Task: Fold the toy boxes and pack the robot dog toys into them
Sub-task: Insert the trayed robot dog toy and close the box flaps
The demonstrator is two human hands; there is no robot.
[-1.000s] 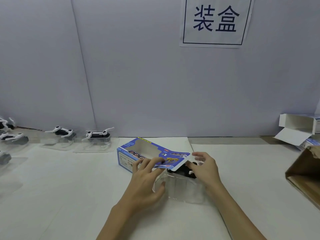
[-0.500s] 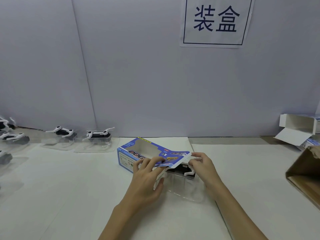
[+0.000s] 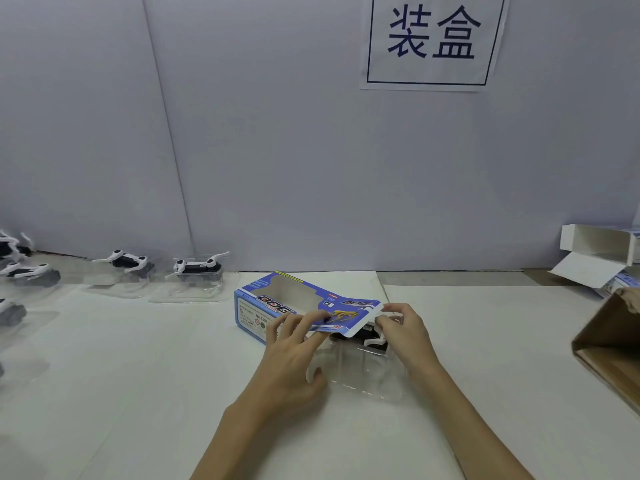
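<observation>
- The blue box lies on its side on the white table, its open end toward the person.
- The left hand rests its fingers on the box's open flap, thumb tucked under near the tray's left edge; it seems to pinch the flap, though the thumb's contact is hard to see.
- The right hand curls its fingers round the far right edge of the clear tray, just beside the flap's corner.
- The tray sits on the table at the box mouth, its far end under the flap.
- A black-and-white dog toy lies in the tray, mostly hidden by the flap.
- Two more dogs in clear trays stand along the wall to the left, with others at the far left edge.
- At the right edge is a brown carton, with an open white box behind it.
- A paper sign with two dark characters hangs on the wall.
</observation>
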